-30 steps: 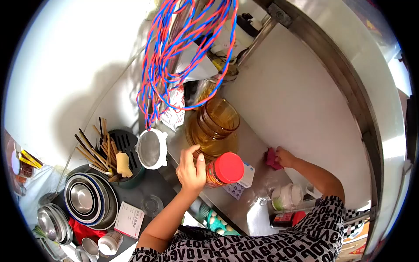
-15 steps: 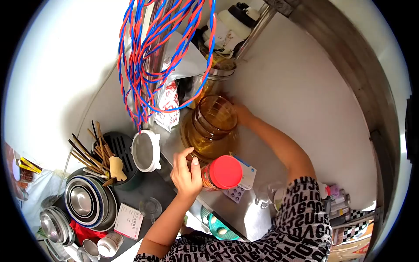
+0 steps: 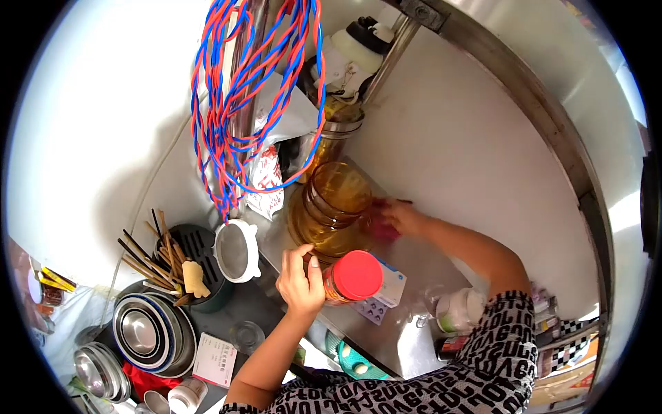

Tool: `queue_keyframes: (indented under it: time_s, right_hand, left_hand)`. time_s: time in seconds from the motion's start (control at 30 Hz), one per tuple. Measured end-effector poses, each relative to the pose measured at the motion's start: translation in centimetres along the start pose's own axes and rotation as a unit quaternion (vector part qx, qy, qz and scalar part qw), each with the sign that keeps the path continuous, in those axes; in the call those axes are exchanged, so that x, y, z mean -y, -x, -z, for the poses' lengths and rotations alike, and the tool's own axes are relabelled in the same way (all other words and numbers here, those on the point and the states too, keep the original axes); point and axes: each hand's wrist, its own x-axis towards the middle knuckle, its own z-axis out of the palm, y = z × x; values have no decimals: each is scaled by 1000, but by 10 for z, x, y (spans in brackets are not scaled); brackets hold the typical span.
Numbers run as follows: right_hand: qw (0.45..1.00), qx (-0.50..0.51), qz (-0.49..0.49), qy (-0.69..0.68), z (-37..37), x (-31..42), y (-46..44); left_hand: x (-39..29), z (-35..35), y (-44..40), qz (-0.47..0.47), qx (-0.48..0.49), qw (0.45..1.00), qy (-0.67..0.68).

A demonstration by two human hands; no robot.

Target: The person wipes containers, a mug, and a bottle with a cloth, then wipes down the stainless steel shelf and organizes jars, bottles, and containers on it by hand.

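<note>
On the metal surface stands a stack of amber glass bowls (image 3: 338, 196) on amber plates. My left hand (image 3: 301, 283) is at the near edge of the plates, beside a jar with a red lid (image 3: 358, 274); its thumb and fingers point up, slightly apart. To the right of the bowls, my right hand (image 3: 405, 218) is closed on a dark pink cloth (image 3: 383, 224), both somewhat blurred. A white box (image 3: 392, 284) and a blister pack (image 3: 372, 310) lie behind the jar's right side.
Red and blue twisted wires (image 3: 258, 103) hang at upper centre. A white strainer (image 3: 236, 251), a holder of chopsticks (image 3: 200, 248) and nested metal bowls (image 3: 141, 330) are on the left. A lidded container (image 3: 460, 310) stands near my right sleeve. White panels flank the surface.
My right hand went from the right side to behind the bowls, then came back toward me with the cloth along their right side. My left hand has stayed near the plates and jar.
</note>
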Motion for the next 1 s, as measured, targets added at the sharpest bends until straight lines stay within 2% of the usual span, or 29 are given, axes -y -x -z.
queue_keyframes:
  time_s: [0.03,0.1,0.17,0.2,0.37,0.5,0.53,0.57,0.63,0.67,0.73,0.83,0.97,1.0]
  right_hand:
    - [993,-37,47,104,-1,-5,-23]
    - [984,-70,20,161,-7,-6,-60]
    - [982,-92,-15,163,-12,-5,-94]
    - [981,-104,-31,159,-25,-31,-114]
    - [974,-139,-89,157,-31,6,-73]
    - [979,-11,-70,189,-37,-49,-22]
    - [978,34,-72,193,-32,-40,-15]
    - [978,28,-72,192,-24,-32,-7]
    - [944,159,-87,274,13,35,29]
    - [945,158,-87,274,25,51,35]
    - [946,50,-117,298,42,80,55]
    - [948,2,-156,278,68,110,73]
    - [942,-174,-113,262,83,177,117]
    - [935,-232,-109,243,76,209,146]
  left_hand:
    - [0,-1,0,3,-4,1000,5]
    - [0,-1,0,4,-7,1000,2]
    - [-1,-1,0,7,-9,1000,1]
    - [0,-2,0,4,-8,1000,-3]
    - [6,-4,4,-7,-10,1000,-15]
    - [12,-7,7,-7,-4,1000,-8]
    - [5,-3,6,-9,-2,1000,-6]
    - [4,-2,5,-15,0,1000,-7]
    - [1,2,6,-30,5,999,-12]
    - [0,3,5,-31,5,999,-7]
    - [0,4,7,-49,11,999,-7]
    - [2,10,10,-68,30,997,-3]
    - [-8,25,17,-107,59,991,54]
    - [4,27,29,-83,88,990,76]
